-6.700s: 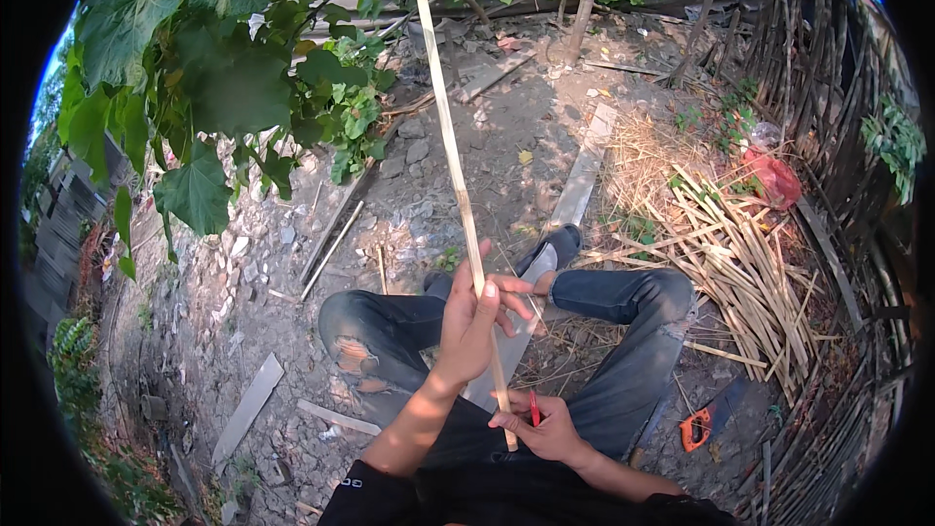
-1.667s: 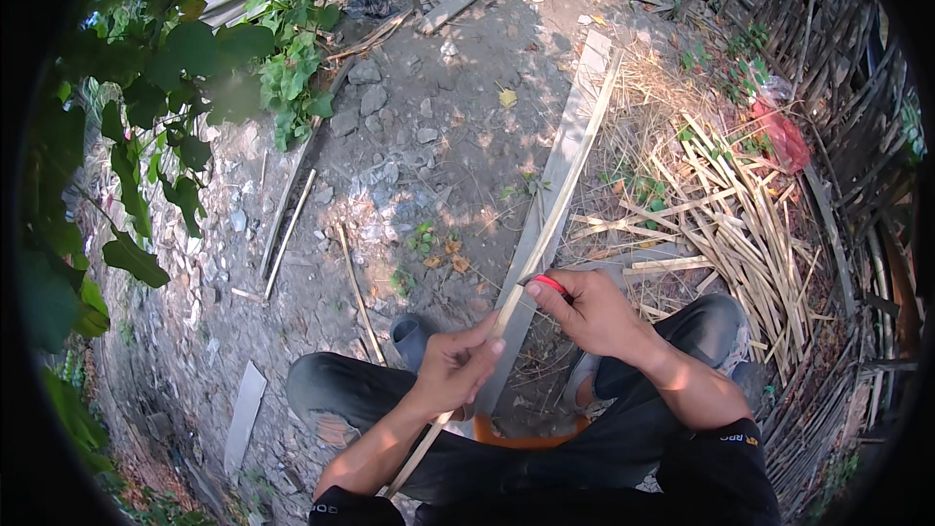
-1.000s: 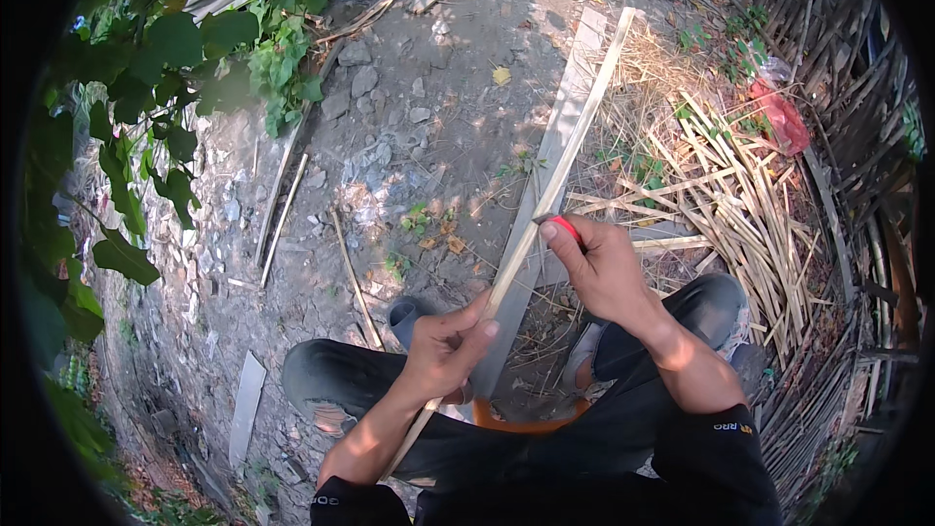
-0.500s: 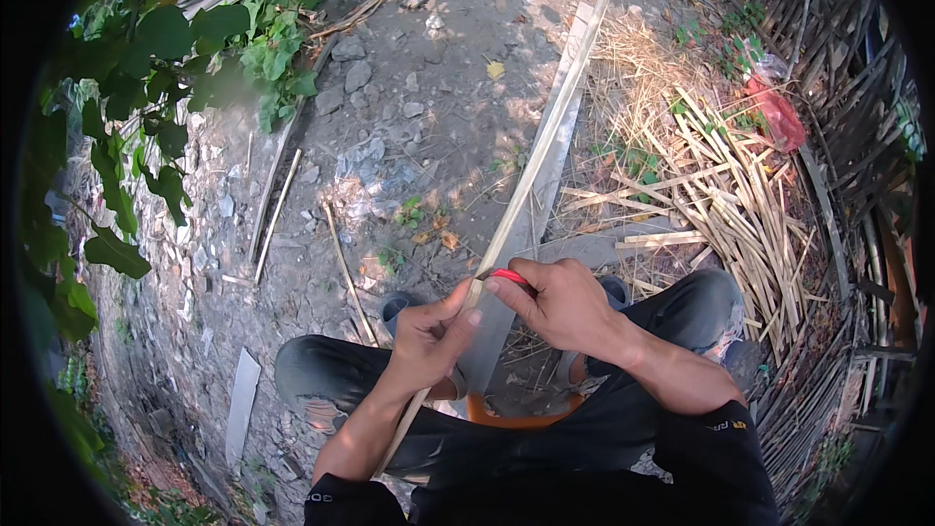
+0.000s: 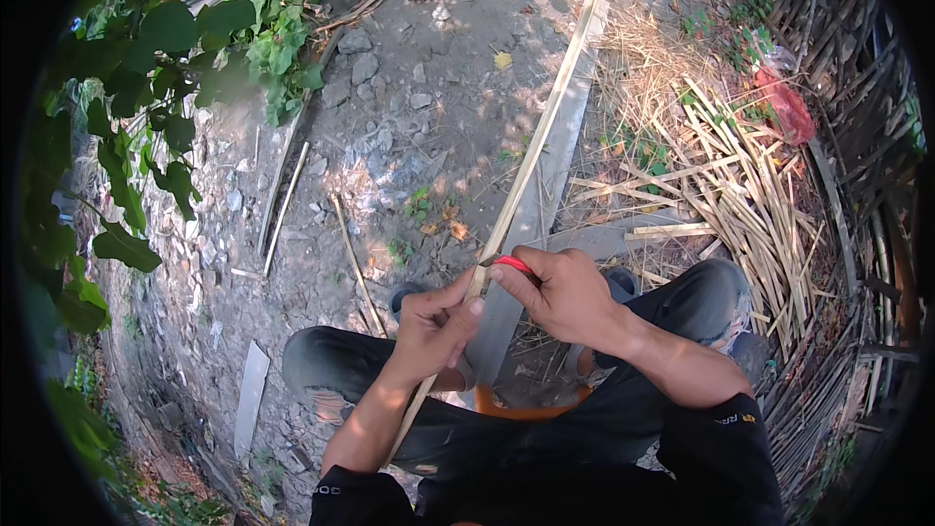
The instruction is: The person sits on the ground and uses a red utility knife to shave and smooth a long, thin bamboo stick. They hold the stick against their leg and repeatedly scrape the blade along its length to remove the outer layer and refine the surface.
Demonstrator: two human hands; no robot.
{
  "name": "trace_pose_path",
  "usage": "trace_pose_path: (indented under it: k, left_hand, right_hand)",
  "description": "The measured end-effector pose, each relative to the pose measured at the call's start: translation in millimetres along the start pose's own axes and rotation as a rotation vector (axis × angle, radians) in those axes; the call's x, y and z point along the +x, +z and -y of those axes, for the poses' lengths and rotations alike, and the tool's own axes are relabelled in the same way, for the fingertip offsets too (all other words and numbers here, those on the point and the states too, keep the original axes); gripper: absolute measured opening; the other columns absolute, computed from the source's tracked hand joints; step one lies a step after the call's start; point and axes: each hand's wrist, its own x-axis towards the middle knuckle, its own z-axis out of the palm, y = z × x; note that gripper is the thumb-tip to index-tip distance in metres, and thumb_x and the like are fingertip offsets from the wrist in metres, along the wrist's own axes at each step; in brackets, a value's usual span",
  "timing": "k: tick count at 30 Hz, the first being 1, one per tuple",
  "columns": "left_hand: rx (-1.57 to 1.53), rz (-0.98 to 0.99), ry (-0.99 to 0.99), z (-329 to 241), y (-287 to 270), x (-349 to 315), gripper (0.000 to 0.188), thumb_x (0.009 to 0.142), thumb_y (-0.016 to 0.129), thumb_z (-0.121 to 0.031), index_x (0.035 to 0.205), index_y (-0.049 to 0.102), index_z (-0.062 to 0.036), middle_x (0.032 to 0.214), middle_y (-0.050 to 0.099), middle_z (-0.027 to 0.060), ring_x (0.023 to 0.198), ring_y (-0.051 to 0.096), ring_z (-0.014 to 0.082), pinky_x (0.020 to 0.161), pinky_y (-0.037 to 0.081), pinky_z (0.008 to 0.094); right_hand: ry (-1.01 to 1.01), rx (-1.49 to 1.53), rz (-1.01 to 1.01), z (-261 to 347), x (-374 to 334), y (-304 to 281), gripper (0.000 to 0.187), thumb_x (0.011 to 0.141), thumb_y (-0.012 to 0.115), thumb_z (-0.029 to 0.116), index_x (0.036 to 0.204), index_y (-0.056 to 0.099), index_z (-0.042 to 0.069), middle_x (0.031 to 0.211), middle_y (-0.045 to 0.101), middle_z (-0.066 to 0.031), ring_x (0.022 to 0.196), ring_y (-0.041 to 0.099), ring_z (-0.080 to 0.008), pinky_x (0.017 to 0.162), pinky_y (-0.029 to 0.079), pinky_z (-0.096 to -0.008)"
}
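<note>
Here, you sit outdoors with your knees [image 5: 317, 356] apart, looking down on a long, pale wooden strip [image 5: 537, 136] that slants from seven o'clock up to one o'clock. Your left hand [image 5: 436, 324] has its grip closed around the strip, below its middle. Your right hand [image 5: 570, 302] has its grip closed on what looks like a small red-handled knife [image 5: 514, 265], its dark tip at the strip, just beyond your left fingertips. Beneath, a grey board [image 5: 550, 185] runs toward one o'clock; a loose heap of similar strips [image 5: 750, 205] lies between two and three o'clock.

The chief danger seems to be the tip skidding into your left thumb, should the wood be knotty or your push too hard. No hand steadies the strip's far end, so a slack left grip could let it twist. Too deep a bite might split it.
</note>
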Motion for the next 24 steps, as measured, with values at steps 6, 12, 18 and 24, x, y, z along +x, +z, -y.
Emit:
trace_pose_path:
  k: [6,12,18,24]
  left_hand:
    - [-0.016,0.055,-0.047,2,2,-3,0.046,0.109,0.056,-0.012,0.154,0.050,-0.0058,0.055,0.050,-0.0014,0.042,0.042,0.0035,0.042,0.036,0.0212]
    - [-0.026,0.193,-0.124,5,12,-5,0.046,0.113,0.047,-0.018,0.156,0.046,-0.0040,0.054,0.049,-0.0016,0.040,0.042,0.0038,0.043,0.036,0.0203]
    - [-0.107,0.501,-0.188,9,17,-8,0.038,0.114,0.041,-0.022,0.144,0.048,0.0011,0.055,0.054,0.0038,0.040,0.051,0.0083,0.044,0.041,0.0219]
    - [-0.170,0.446,-0.205,7,31,3,0.039,0.114,0.043,-0.030,0.144,0.046,-0.0037,0.066,0.061,0.0061,0.047,0.057,0.0082,0.046,0.044,0.0221]
  right_hand:
    - [0.184,0.609,-0.203,4,20,-24,0.025,0.101,0.074,0.026,0.103,0.070,0.002,0.064,0.051,0.0052,0.060,0.047,-0.0042,0.055,0.038,-0.0272]
    - [0.173,0.470,-0.270,-18,25,-40,0.020,0.096,0.080,0.019,0.098,0.070,0.002,0.063,0.047,0.0095,0.056,0.038,0.0006,0.051,0.029,-0.0223]
    - [0.364,0.765,-0.389,-47,34,-97,0.023,0.098,0.077,0.024,0.087,0.068,0.006,0.054,0.043,0.0076,0.045,0.034,-0.0035,0.045,0.024,-0.0250]
    - [0.407,0.762,-0.210,-39,22,-57,0.022,0.099,0.076,0.023,0.092,0.070,0.003,0.055,0.046,0.0074,0.046,0.037,-0.0033,0.046,0.025,-0.0245]
